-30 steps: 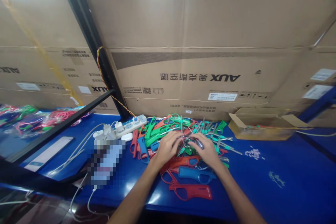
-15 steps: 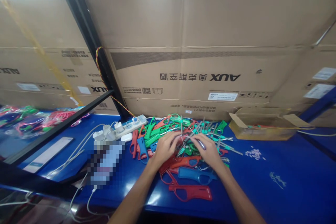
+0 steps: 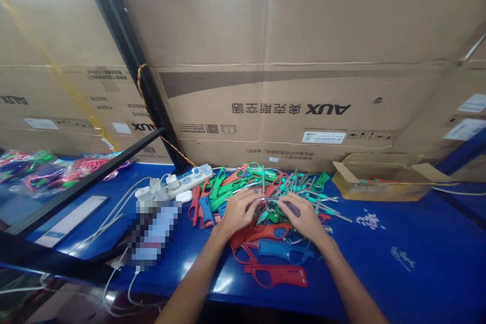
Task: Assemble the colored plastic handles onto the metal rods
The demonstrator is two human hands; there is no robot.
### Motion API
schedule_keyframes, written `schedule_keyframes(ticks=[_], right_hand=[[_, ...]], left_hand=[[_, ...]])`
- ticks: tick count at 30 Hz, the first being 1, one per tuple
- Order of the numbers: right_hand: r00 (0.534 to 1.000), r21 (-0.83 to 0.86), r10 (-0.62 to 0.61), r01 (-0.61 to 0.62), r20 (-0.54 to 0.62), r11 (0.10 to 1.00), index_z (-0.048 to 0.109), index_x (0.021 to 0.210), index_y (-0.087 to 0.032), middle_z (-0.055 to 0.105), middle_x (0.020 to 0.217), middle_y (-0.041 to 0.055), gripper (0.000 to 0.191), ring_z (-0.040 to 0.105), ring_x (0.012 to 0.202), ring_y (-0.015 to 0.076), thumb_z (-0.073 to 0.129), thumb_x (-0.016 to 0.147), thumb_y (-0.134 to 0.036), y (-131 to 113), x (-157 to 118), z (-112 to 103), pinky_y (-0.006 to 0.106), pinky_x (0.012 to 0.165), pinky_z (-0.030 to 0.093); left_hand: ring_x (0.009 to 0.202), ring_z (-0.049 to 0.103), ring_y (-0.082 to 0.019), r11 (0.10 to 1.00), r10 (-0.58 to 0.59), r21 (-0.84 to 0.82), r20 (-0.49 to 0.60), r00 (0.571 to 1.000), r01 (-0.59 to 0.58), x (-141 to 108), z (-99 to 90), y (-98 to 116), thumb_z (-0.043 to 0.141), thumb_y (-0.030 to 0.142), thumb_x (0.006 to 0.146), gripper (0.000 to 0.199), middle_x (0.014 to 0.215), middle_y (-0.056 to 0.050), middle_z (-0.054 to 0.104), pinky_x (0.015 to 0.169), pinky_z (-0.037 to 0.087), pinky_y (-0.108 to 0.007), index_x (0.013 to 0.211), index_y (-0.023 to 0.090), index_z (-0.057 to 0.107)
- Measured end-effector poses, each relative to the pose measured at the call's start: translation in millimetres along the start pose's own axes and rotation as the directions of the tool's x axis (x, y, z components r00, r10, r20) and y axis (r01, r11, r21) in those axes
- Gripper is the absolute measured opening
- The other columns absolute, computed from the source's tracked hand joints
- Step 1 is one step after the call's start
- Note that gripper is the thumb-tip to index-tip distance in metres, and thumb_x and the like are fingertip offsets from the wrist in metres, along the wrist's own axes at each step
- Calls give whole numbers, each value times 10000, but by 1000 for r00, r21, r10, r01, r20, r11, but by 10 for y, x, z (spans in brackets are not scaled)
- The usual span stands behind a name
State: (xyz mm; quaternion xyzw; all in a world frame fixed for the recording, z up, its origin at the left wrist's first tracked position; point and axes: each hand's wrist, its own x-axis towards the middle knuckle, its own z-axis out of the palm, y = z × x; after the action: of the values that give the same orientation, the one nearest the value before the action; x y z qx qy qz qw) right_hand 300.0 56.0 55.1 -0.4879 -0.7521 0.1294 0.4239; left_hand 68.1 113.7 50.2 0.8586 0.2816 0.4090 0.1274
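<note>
My left hand [image 3: 240, 211] is closed in a pinch on a small part with thin wires hanging below it; its shape is mostly hidden by the fingers. My right hand [image 3: 304, 216] grips a slim screwdriver-like tool [image 3: 294, 209] by its dark handle. The tool's thin metal end points left and meets the part at my left fingertips. Beneath both hands spreads a pile of plastic lighter-shaped casings, among them a red casing [image 3: 281, 275], a blue casing [image 3: 283, 250] and green ones [image 3: 231, 196]. Metal rods with teal ends [image 3: 322, 198] lie behind my right hand.
An open carton [image 3: 383, 191] stands at the back right. Small pale pieces [image 3: 368, 220] lie on the blue table [image 3: 429, 233]. To the left are a power strip [image 3: 190, 182] with white cables, a phone [image 3: 157, 233], a black metal frame [image 3: 125, 45] and bagged items [image 3: 49, 174]. Large cardboard [image 3: 288, 20] closes the back.
The tool in my right hand has tilted down, its thin end now nearly level and against the part in my left fingers. My left hand has barely moved.
</note>
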Motion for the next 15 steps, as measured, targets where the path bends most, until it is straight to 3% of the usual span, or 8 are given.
schedule_keyframes(ticks=[10,15], right_hand=[[1000,59,15,-16,16,998,689,936,-247,714,933,34,141,685,871,216,584,1009,-306,28,5,12,321,823,507],[999,119,34,-39,40,992,706,949,-251,723,947,32,135,687,889,215,606,998,-328,7,11,22,323,839,515]], left_hand=[[850,693,-217,999,-31,19,-7,1000,31,31,10,35,727,479,913,265,912,-24,789,786,518,-321,966,224,773],[788,677,-199,997,-66,40,-26,998,67,13,55,10,695,484,936,278,848,-17,775,733,491,-297,900,218,766]])
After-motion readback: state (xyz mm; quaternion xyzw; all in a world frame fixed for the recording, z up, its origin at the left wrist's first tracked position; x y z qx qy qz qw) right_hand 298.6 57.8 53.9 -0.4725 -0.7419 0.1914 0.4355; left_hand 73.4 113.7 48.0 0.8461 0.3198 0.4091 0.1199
